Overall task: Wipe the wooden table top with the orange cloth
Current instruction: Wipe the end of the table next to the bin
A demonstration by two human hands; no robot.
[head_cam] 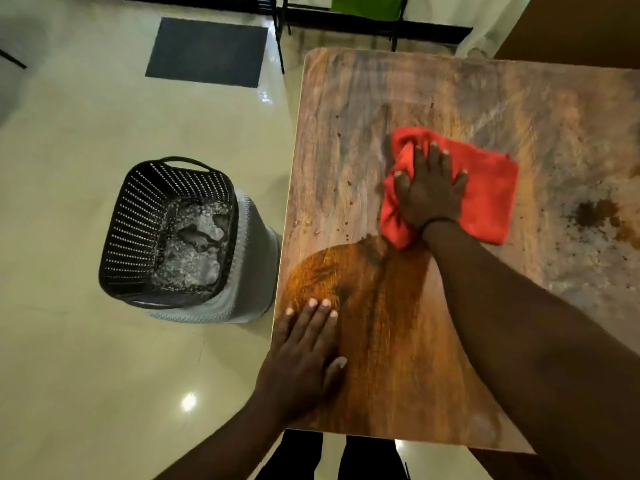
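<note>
The wooden table top (353, 109) fills the right half of the head view. An orange cloth (485, 188), crumpled at its left edge, lies near the table's middle. My right hand (427, 188) presses flat on the cloth with fingers spread, bunching a fold under the thumb. My left hand (304, 358) rests flat on the table's near left edge, palm down, holding nothing. A brown stain and crumbs (595, 216) mark the wood to the right of the cloth. Small crumbs and drops (311, 223) dot the left strip.
A black perforated bin (138, 216) holding crumpled light waste stands on the tiled floor just left of the table. A dark mat (207, 51) lies further back. Chair legs (280, 32) and a green seat (367, 6) stand beyond the far edge.
</note>
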